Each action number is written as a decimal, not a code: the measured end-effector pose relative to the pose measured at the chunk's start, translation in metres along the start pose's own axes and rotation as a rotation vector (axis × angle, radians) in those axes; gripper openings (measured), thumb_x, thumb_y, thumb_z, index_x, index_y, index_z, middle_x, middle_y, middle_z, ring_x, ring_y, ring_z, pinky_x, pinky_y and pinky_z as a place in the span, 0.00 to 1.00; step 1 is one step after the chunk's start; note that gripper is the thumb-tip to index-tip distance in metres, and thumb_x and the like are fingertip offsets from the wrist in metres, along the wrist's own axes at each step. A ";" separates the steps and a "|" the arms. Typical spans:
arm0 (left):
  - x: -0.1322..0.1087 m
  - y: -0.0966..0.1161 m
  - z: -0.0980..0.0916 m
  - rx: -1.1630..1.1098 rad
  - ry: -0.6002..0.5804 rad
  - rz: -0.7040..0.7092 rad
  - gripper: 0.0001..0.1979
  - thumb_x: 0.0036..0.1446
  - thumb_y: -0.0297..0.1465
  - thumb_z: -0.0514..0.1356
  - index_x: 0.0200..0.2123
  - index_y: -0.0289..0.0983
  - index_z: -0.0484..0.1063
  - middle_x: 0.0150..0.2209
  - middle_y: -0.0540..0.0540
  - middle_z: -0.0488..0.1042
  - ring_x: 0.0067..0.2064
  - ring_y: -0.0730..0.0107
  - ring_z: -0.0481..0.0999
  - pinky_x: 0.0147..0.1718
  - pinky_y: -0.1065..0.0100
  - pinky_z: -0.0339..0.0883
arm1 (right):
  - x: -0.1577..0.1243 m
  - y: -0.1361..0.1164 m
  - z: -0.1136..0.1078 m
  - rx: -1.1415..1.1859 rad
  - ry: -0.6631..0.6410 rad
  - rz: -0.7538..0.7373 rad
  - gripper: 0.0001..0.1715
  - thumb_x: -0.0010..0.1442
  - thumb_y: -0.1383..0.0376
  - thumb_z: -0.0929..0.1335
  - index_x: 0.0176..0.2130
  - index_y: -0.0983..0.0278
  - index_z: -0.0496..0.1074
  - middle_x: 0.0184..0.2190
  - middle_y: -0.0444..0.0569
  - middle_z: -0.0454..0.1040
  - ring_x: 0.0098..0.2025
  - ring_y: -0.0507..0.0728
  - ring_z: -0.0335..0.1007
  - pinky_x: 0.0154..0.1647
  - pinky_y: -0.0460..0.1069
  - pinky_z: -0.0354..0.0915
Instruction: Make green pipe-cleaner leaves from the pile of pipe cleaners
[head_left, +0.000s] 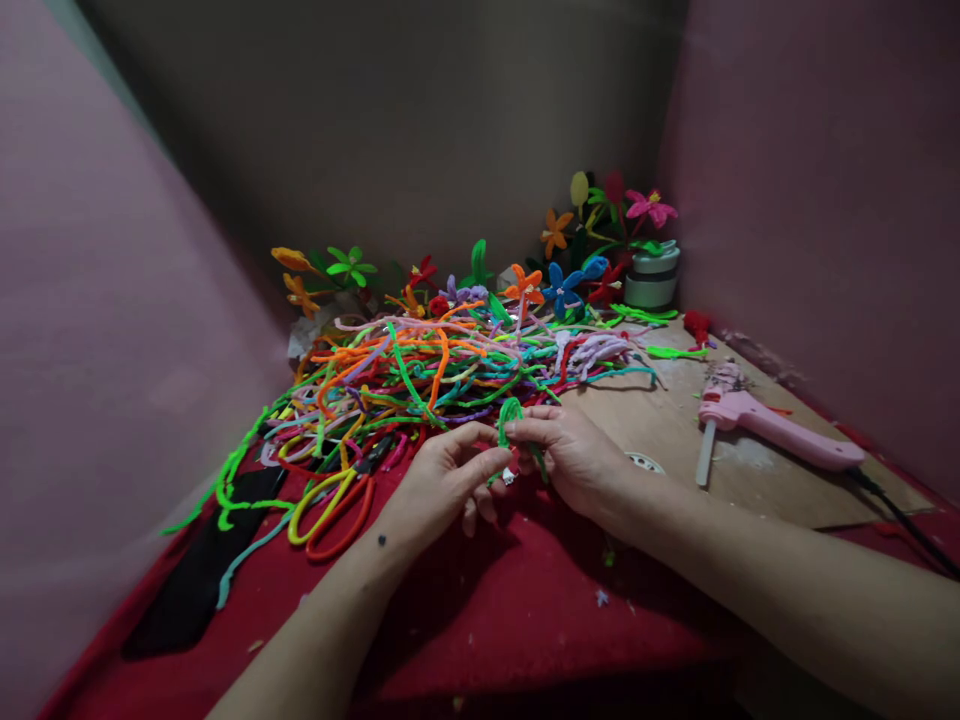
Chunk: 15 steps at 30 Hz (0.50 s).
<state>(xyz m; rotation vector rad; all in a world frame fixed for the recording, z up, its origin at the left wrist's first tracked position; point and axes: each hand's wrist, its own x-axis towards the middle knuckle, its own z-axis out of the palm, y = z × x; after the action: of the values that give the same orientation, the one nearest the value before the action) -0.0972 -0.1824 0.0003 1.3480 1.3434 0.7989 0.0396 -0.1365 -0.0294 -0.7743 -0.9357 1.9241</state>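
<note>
A green pipe cleaner (510,412), bent into loops, is pinched between my two hands at the middle of the view. My left hand (454,470) grips it from the left with thumb and forefinger, the other fingers curled below. From the right, my right hand (574,452) has its fingertips closed on the same piece, and a darker green end hangs beneath them. A small silvery bit (509,477) shows under the fingertips; I cannot make out what it is. Just behind both hands spreads a tangled heap of coloured pipe cleaners (420,365).
Scissors (330,512) with yellow and red handles lie left, near a black flat object (202,570). A pink glue gun (780,430) rests on a wooden board (622,408) at right. Pipe-cleaner flowers (562,290) and a grey-white pot (651,278) stand behind. Red cloth (540,610) covers the table.
</note>
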 end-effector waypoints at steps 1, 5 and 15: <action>0.000 -0.001 0.001 0.017 0.024 -0.001 0.12 0.51 0.39 0.57 0.34 0.36 0.67 0.21 0.52 0.70 0.16 0.76 0.69 0.09 0.79 0.57 | 0.000 0.001 0.000 -0.004 0.001 -0.008 0.09 0.42 0.69 0.69 0.19 0.66 0.63 0.14 0.39 0.61 0.17 0.46 0.55 0.18 0.44 0.52; 0.000 0.000 0.004 0.039 0.060 0.004 0.13 0.52 0.40 0.56 0.30 0.35 0.68 0.18 0.52 0.69 0.14 0.77 0.67 0.08 0.79 0.56 | -0.001 0.000 0.000 0.023 -0.030 -0.016 0.07 0.42 0.69 0.69 0.21 0.65 0.65 0.16 0.40 0.64 0.18 0.48 0.59 0.21 0.45 0.56; 0.000 -0.004 -0.004 -0.253 -0.110 -0.045 0.09 0.52 0.34 0.56 0.25 0.34 0.66 0.20 0.48 0.72 0.13 0.80 0.64 0.08 0.80 0.49 | -0.004 -0.003 0.001 0.098 -0.051 -0.047 0.10 0.43 0.64 0.72 0.21 0.66 0.67 0.16 0.41 0.67 0.17 0.49 0.62 0.19 0.46 0.60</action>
<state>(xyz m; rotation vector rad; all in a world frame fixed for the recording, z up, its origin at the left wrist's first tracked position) -0.1026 -0.1822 -0.0025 1.1426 1.1416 0.8228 0.0420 -0.1387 -0.0260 -0.6437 -0.8762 1.9408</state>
